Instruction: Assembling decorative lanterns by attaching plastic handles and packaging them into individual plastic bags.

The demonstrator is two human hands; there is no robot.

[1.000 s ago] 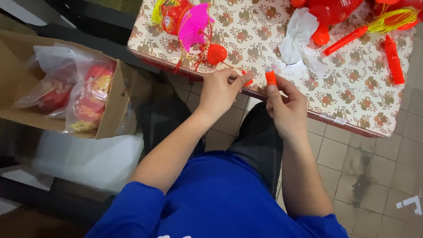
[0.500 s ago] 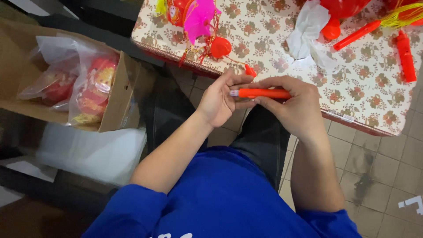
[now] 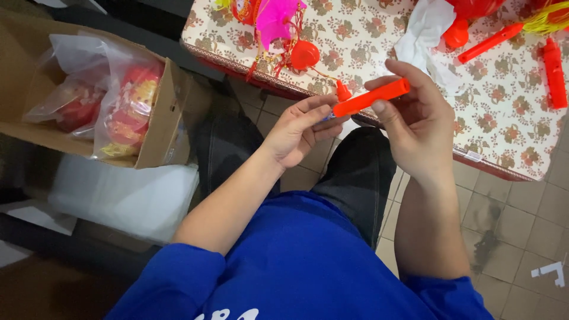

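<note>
An orange plastic stick lies level between both hands, in front of the table edge. My right hand grips its right half with thumb and fingers. My left hand pinches its left end with the fingertips. A small orange cone piece on a thin cord lies on the table just above the left fingers, and the cord runs to a red round cap beside a pink and red lantern.
The table has a floral cloth with more orange sticks, white plastic wrapping and red parts. A cardboard box with bagged red lanterns stands at left over white foam sheets. Tiled floor lies below.
The stick went from upright in my right hand to level, held by both hands. The hands have risen toward the table edge and the view has shifted closer.
</note>
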